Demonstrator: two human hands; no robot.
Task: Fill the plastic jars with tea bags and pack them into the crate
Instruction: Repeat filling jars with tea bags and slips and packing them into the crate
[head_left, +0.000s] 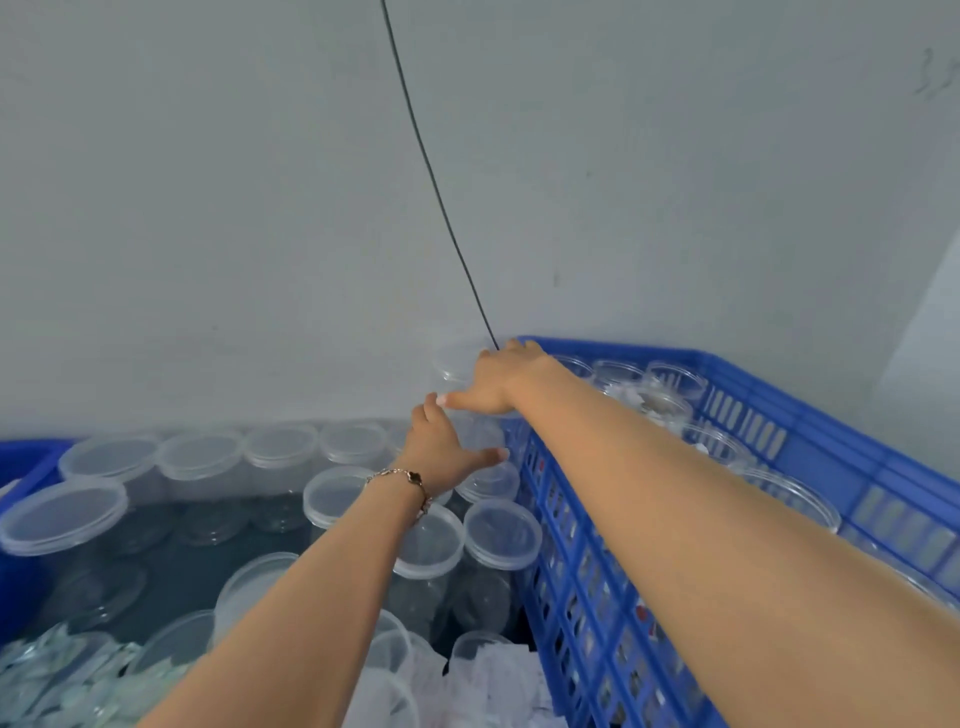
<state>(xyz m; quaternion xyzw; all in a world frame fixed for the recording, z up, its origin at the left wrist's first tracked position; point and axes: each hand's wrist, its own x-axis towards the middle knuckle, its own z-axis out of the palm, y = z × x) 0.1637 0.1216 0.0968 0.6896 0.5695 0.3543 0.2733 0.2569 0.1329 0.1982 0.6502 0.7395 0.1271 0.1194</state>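
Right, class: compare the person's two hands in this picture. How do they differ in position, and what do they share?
The right hand reaches higher, its palm over the lid of a clear jar by the blue crate corner; the left hand sits lower, against the jar's side. The left wrist wears a bracelet; the right wrist is bare. Both stretch forward towards that jar.

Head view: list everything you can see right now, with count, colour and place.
held jar: one, clear, lidded, raised by the crate's far left corner.
lidded jars: many, clear, standing left of the crate.
crate: one, blue, right side; jars inside, some with white contents.
tea bags: a heap, pale green-white, bottom left; exact count unclear.
white packets: a pile, bottom centre.
blue bin: one, far left, partly seen.
cable: one, black, hanging along the grey wall.
left hand: bracelet on wrist, against the jar's side.
right hand: on the jar's lid.
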